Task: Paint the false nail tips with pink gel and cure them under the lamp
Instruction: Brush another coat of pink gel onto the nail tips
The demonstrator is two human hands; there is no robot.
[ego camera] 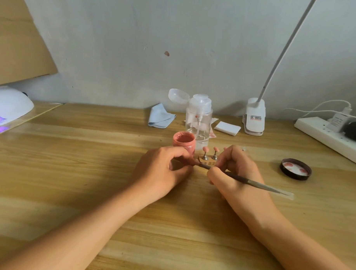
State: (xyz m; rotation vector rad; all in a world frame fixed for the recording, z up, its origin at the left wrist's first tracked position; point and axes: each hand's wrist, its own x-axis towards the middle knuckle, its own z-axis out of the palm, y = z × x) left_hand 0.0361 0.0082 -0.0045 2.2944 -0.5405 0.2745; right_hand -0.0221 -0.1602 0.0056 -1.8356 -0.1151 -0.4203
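Note:
My right hand [235,171] grips a thin brush [250,180], whose tip points left to a nail tip pinched in my left hand [163,170]. That nail tip is mostly hidden by my curled fingers. An open jar of pink gel [184,142] stands just behind my left hand. Two pink-painted nail tips on small metal stands [210,153] sit between the jar and my right hand. The white curing lamp [9,106] glows violet at the far left edge of the wooden table [91,152].
The jar's black lid [295,169] lies upturned at the right. Behind the jar stand a clear pump bottle [198,123], a blue cloth [160,116], white pads [226,127] and a clip desk lamp [254,119]. A power strip [326,136] runs along the right edge.

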